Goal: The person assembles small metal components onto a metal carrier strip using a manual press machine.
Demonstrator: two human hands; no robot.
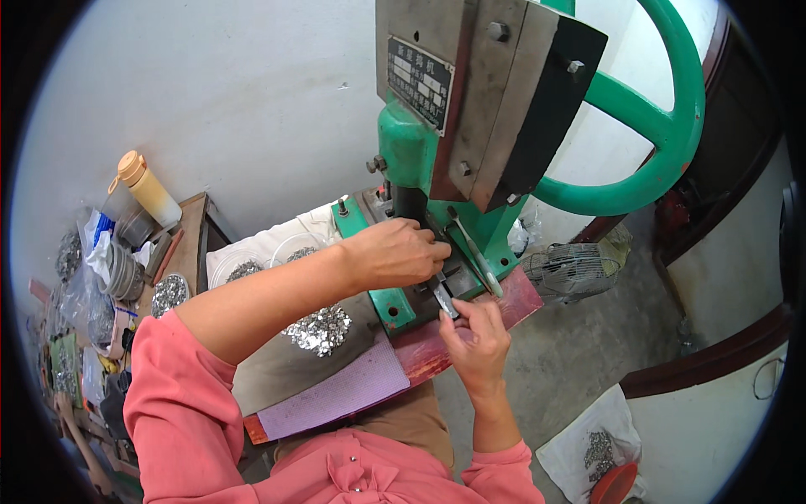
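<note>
Grey and green, the press [470, 126] looms closest to the camera, its bolted metal head overhanging the work and its green handwheel [672, 134] filling the upper right. Under it, the right hand [480, 340] pinches a small metal piece [447, 304] between thumb and fingers, at the front of the press base. Just beyond, the left hand [401, 252] bends over the throat of the press with fingers curled; they hide what is beneath, so I cannot tell whether they grip anything.

That hand blocks the view into the throat, and its forearm crosses in front of clear dishes [243, 270] of shiny flakes. Nearer the body, a loose pile of silvery flakes [323, 332] lies on the work surface, beside a lilac mat [344, 391]. To the right of the hands, a slim pale brush [472, 242] leans across the base, close to the metal piece.

Farther left, a side table [194, 239] carries a yellow bottle [151, 193] and crowded containers; another person's arm [82, 437] shows at the lower left. On the floor to the right are a wire-caged fan [571, 270] and a white cloth [571, 458] with metal bits and a red bowl [615, 485].
</note>
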